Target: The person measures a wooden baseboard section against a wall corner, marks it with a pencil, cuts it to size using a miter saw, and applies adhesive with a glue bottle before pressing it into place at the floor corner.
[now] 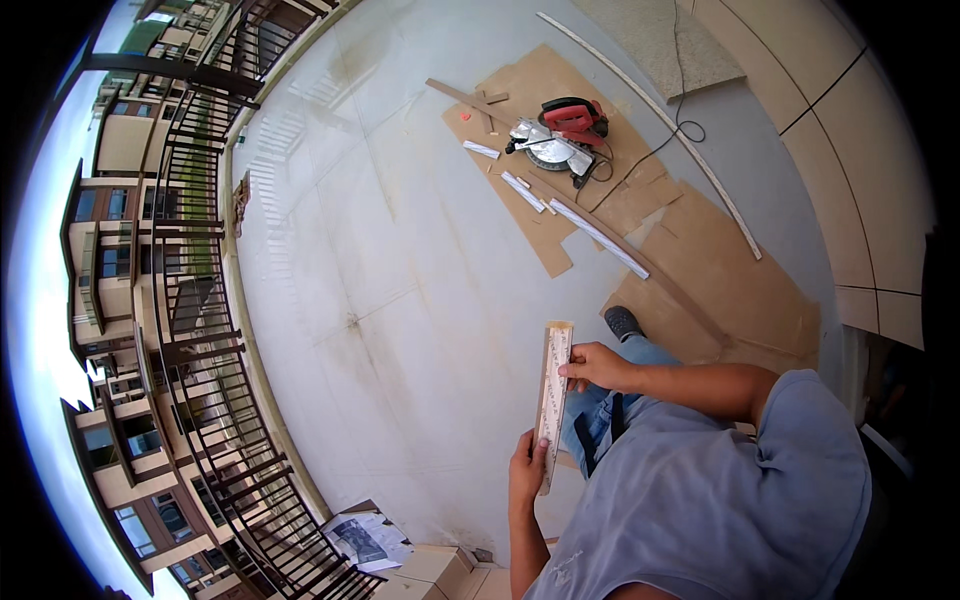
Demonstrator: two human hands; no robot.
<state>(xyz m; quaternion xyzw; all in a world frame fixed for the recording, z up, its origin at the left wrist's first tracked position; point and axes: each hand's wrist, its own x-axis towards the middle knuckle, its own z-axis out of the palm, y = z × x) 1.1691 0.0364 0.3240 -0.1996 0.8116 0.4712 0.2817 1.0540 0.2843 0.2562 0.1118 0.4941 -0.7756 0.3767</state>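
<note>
Pale wood, that was the moulding strip (553, 400), held out in front of the person's chest above the light concrete floor (400, 300). Its long axis ran almost straight away from the body, the far end tipped a touch to the right, near the dark shoe (622, 322). The left hand (526, 468) was wrapped around the near end, fingers curled over the strip's left edge, thumb against it. The right hand (592, 366) pinched the strip's right edge up towards the far end, fingers closed on it, so the strip ran between the two hands, left hand low, right hand high.

Down at the near edge sat cardboard boxes (440, 572) and a printed sheet (365, 540). To the left ran a dark metal railing (200, 330), buildings beyond it. Further out, brown cardboard sheets (720, 270) covered the floor, with a long thin strip (598, 236) lying diagonally over them. Beyond that stood a red mitre saw (560, 135), short offcuts (522, 190) just beside it, a black cable (680, 130) trailing off, and a long white trim length (660, 120) arching past on the far side.
</note>
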